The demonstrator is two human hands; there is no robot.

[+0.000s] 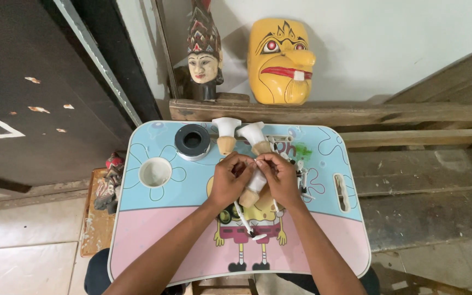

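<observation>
a person seated at a small lap table point(148, 229), its top printed in pale blue above and pink below with a yellow cartoon figure in the middle, works with both hands over the centre of the board. the left hand point(229, 180) and the right hand point(281, 177) meet fingertip to fingertip, fingers curled in and pinched around a small carved piece point(253, 188), white on its upper part and bare tan wood at its rounded lower end; it lies between the two palms, just above the tabletop. how tightly each finger presses cannot be told.

two more carved pieces point(241, 135) of the same shape, white tops and raw wooden bases, stand side by side at the table's far edge, making three in all. a thin white brush point(245, 224) lies slanted on the cartoon print below the hands. to the left sit a round black-and-silver tape roll point(192, 141) and a round cup recess point(155, 172) moulded in the table. a green smear point(302, 149) marks the blue surface at right.

behind, on a rough wooden ledge point(356, 112), rest two carved masks: one glossy yellow mask point(279, 60) with red lips and one tooth, and one pale-faced head point(203, 52) with a dark, patterned headdress.
</observation>
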